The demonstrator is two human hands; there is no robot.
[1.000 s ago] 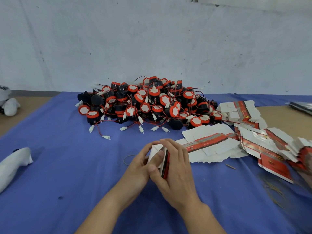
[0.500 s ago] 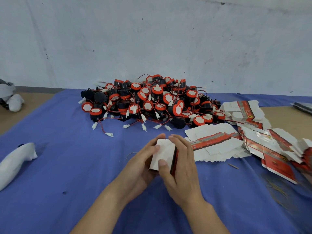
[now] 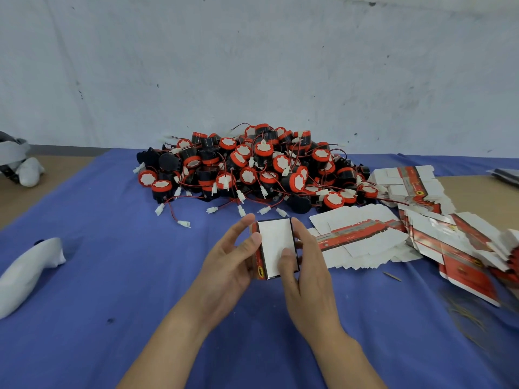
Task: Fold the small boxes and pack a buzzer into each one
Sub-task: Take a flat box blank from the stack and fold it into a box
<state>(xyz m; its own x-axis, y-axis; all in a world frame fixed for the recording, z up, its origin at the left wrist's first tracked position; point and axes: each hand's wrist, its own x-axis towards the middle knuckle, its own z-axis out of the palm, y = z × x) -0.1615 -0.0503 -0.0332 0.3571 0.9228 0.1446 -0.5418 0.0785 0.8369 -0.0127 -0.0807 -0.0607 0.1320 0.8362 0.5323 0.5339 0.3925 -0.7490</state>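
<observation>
Pinched between left hand (image 3: 230, 262) and right hand (image 3: 306, 279) over blue cloth (image 3: 112, 262): small box (image 3: 273, 245), thumbs on white face, inside hidden. Red edge with emblem, print unreadable. Behind, buzzer pile (image 3: 252, 169); flat blanks (image 3: 362, 237) at right.

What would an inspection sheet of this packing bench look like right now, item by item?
Surface: blue cloth over a tan table.
Job's things: small box, white face up, between the hands; heap of red and black buzzers behind it; flat box blanks fanned out to its right.
Clutter: white rounded object at left; grey and white object far left; thin loops, maybe rubber bands, at right.
Hands: left hand and right hand both grip the small box.
Cables: white-plugged red leads trail from the heap.
Surroundings: scuffed white wall.
</observation>
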